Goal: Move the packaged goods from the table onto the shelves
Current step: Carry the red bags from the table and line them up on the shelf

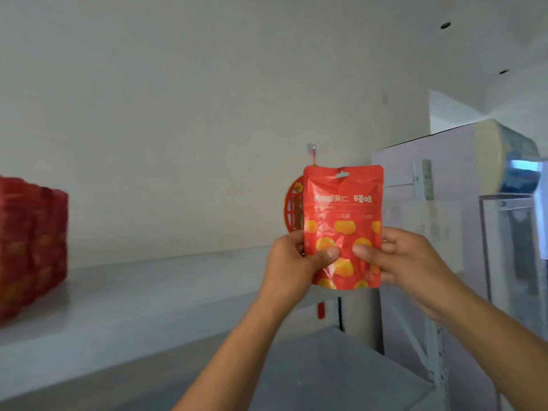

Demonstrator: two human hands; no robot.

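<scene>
There's the red pouch (344, 209), glossy, with orange-yellow blobs scattered over its lower half and pale lettering in a band above them. Peeking out behind its left edge is a red ornament (293, 209) with yellow edging, and below the pouch a red tassel (321, 311). Far left of it are packs (29, 247) in the same red with blurred orange spots, on a pale grey shelf (148, 292). To its right, a lilac-white cabinet (450, 155) and a cream roll (489, 152).

place: small stockroom or shop back room; can't pin tighter | left: long white shelf (148, 292); block of identical red packs (29, 247) stacked on it | right: perforated metal rack upright (439, 378); glass-fronted cabinet (516, 247) | far wall: bare white; red hanging ornament (292, 209) on a hook | ceiling: recessed spots (445, 25)
</scene>
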